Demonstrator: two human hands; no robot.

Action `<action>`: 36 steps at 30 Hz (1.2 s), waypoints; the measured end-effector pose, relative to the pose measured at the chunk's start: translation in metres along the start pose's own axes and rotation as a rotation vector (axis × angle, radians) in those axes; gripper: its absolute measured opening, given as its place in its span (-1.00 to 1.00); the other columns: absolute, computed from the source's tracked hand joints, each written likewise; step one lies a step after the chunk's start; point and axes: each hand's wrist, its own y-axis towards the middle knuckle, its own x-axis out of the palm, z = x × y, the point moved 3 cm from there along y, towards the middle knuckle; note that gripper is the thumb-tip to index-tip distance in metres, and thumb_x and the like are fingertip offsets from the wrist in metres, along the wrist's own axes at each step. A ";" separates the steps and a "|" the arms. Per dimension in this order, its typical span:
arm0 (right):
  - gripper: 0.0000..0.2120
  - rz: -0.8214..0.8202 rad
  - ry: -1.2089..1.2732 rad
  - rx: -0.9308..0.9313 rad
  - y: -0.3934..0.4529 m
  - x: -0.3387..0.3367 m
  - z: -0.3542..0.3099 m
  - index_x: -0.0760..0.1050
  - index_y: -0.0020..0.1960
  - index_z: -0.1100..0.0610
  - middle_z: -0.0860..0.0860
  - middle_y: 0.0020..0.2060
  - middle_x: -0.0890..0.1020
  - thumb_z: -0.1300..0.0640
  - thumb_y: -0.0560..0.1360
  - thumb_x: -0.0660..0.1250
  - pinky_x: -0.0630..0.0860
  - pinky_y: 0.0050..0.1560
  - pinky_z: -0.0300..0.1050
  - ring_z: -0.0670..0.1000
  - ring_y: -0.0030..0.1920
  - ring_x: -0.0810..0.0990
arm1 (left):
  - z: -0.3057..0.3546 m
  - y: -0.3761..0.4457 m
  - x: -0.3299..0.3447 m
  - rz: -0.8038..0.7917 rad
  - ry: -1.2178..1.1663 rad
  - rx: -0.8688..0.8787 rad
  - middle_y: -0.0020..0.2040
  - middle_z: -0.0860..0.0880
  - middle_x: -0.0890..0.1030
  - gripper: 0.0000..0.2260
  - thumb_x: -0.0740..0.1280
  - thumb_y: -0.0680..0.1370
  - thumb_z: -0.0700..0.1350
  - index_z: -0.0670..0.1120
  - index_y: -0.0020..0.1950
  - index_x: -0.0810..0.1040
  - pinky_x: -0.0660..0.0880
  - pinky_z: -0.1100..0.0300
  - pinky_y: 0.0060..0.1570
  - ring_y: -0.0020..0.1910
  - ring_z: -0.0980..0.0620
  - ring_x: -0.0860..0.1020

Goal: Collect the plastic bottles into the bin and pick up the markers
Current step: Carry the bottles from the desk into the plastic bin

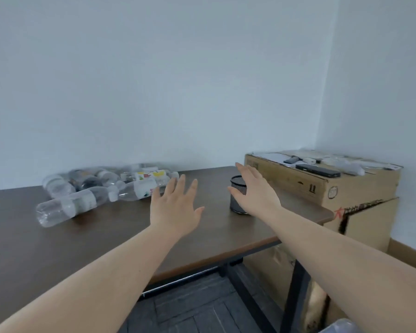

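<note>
Several clear plastic bottles (87, 188) lie in a heap on their sides at the back left of the dark wooden table (58, 248). The nearest bottle (67, 207) points toward the front left. My left hand (175, 207) hovers over the table just right of the heap, fingers spread, holding nothing. My right hand (252, 191) is stretched out with spread fingers in front of a black mesh cup (237, 195) near the table's right end and partly hides it. No markers are visible.
Stacked cardboard boxes (346, 188) stand beyond the table's right edge, with a dark phone (317, 170) and papers on top. A pale plastic object (339, 326) shows at the bottom right. Dark wood flooring lies below the table's front edge.
</note>
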 end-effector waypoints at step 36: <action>-0.36 0.248 -0.115 -0.307 0.124 0.232 -0.193 0.24 0.45 0.12 0.20 0.26 0.41 0.20 0.40 0.34 0.30 0.31 0.24 0.26 0.32 0.34 | -0.306 0.010 0.088 -0.136 0.261 -0.443 0.56 -0.02 0.00 -0.29 0.05 0.49 0.37 0.11 0.54 -0.08 0.07 -0.18 0.40 0.53 -0.10 -0.04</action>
